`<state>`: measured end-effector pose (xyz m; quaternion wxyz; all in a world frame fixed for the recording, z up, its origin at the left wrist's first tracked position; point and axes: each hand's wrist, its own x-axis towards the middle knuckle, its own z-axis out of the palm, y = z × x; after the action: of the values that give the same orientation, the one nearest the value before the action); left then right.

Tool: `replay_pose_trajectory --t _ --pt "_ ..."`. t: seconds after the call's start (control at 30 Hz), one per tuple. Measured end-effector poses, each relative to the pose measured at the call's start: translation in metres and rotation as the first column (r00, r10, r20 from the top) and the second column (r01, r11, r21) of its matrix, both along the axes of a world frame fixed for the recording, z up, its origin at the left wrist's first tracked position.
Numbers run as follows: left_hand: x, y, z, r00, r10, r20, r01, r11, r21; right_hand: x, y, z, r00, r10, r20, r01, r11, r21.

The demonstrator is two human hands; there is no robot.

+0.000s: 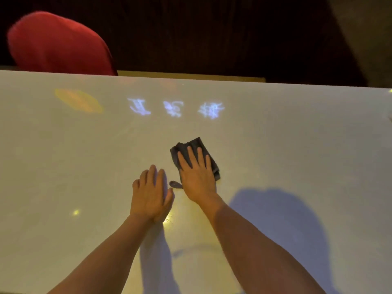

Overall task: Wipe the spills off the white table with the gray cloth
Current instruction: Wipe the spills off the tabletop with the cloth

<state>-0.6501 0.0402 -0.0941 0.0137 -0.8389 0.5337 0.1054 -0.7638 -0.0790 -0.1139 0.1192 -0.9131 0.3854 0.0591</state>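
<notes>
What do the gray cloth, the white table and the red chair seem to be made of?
Gray cloth: soft fabric, matte; it folds and bunches under the right hand.
White table: hard, smooth, glossy top, perhaps laminate or stone; it mirrors lights.
Red chair: probably upholstered fabric, matte; too blurred to be sure.

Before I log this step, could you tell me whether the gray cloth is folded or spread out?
Folded: the cloth is a small bunched pad, barely wider than the right hand pressing it flat.
</notes>
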Motion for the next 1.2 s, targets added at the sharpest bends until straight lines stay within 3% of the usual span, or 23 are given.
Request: replay_pose_trajectory --t 0.1,0.17,0.23,0.3,0.4,0.43,0.5,0.57,0.6,0.67,0.8,0.97,1.1,1.2 --pt "0.017 0.015 0.001 0.996 -0.062 -0.061 0.065 0.997 0.049 -0.041 -0.038 0.002 0.978 -0.206 -0.022 0.204 0.976 -0.074" --pt "0.026 0.023 0.001 0.994 -0.067 -0.087 0.071 0.997 0.038 -0.077 -0.066 0.002 0.884 -0.466 0.045 0.468 0.879 -0.088" --pt "0.039 0.034 0.000 0.993 -0.077 -0.092 0.082 0.996 0.047 -0.106 -0.076 0.001 0.784 -0.613 0.098 0.620 0.783 -0.055" --pt "0.057 0.050 -0.001 0.993 -0.067 -0.094 0.074 0.995 0.069 -0.105 -0.067 -0.007 0.703 -0.703 0.107 0.711 0.702 -0.055" --pt "0.093 0.080 -0.004 0.995 -0.067 -0.078 0.074 0.993 0.092 -0.036 -0.028 -0.007 0.554 -0.826 0.105 0.831 0.556 -0.012" --pt "0.104 0.088 -0.005 0.996 -0.065 -0.066 0.071 0.993 0.094 -0.004 -0.011 -0.006 0.583 -0.807 0.095 0.811 0.585 -0.005" --pt "0.125 0.101 -0.007 0.998 -0.036 -0.053 0.041 0.995 0.095 0.065 0.030 -0.002 0.770 -0.635 0.065 0.636 0.772 0.009" --pt "0.137 0.110 -0.008 0.999 0.036 -0.032 -0.033 0.994 0.107 0.128 0.079 0.000 0.955 -0.295 0.003 0.295 0.955 0.006" --pt "0.141 0.113 -0.008 0.996 0.087 -0.018 -0.085 0.990 0.115 0.150 0.101 0.000 0.992 -0.125 -0.020 0.125 0.992 0.014" --pt "0.148 0.122 -0.008 0.982 0.191 0.000 -0.189 0.975 0.119 0.175 0.128 0.000 0.996 0.087 -0.025 -0.086 0.996 0.039" --pt "0.166 0.149 -0.008 0.979 0.205 0.001 -0.203 0.965 0.164 0.150 0.103 0.006 0.987 0.149 -0.061 -0.146 0.988 0.044" --pt "0.191 0.174 -0.002 0.987 0.146 -0.066 -0.133 0.977 0.170 0.053 0.043 0.017 0.967 -0.255 -0.004 0.255 0.967 -0.014" --pt "0.226 0.181 -0.005 0.989 0.111 -0.101 -0.095 0.984 0.153 0.012 0.024 0.014 0.812 -0.578 -0.077 0.580 0.815 0.004" --pt "0.266 0.179 -0.011 0.980 0.146 -0.139 -0.131 0.985 0.108 0.070 0.041 0.012 0.674 -0.735 -0.076 0.739 0.671 0.057"
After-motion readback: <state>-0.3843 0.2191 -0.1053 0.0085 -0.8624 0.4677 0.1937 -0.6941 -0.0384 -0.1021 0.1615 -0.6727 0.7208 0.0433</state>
